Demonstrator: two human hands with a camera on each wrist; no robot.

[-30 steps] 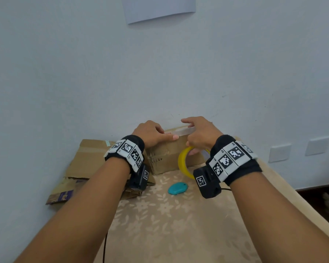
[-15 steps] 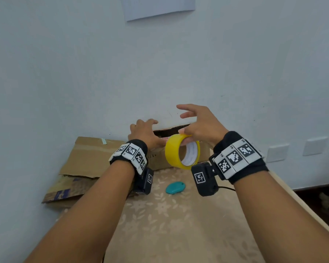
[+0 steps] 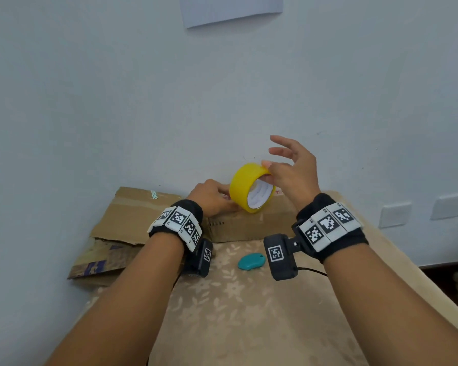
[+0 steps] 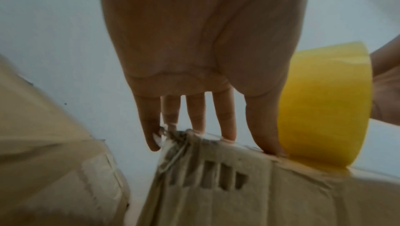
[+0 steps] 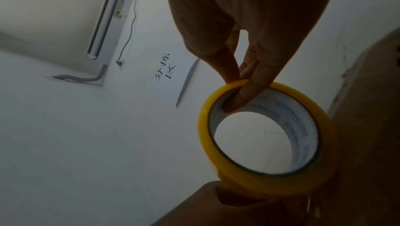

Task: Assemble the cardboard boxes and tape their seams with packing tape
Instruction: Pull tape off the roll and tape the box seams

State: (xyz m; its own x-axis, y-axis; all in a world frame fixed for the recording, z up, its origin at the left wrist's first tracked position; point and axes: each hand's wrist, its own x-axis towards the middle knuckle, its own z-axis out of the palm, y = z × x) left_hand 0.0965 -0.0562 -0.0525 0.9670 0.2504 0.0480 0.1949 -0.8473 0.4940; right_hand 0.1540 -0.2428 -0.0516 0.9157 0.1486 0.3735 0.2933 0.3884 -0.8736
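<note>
- Pinching the yellow tape roll [image 3: 250, 188] by its top rim, the right hand [image 3: 292, 173] has thumb and forefinger on it, one inside the core; the other fingers fan out free.
- The roll stands on edge, its lower rim at the top of the cardboard box [image 3: 249, 223] by the far wall.
- The left hand [image 3: 211, 197] presses straight fingers [image 4: 224, 115] on the box's top left edge, thumb beside the roll.
- Flattened cardboard [image 3: 132, 220] lies left of the box.
- A teal cutter [image 3: 251, 261] lies on the patterned tabletop [image 3: 236, 313], nearer than the box.
</note>
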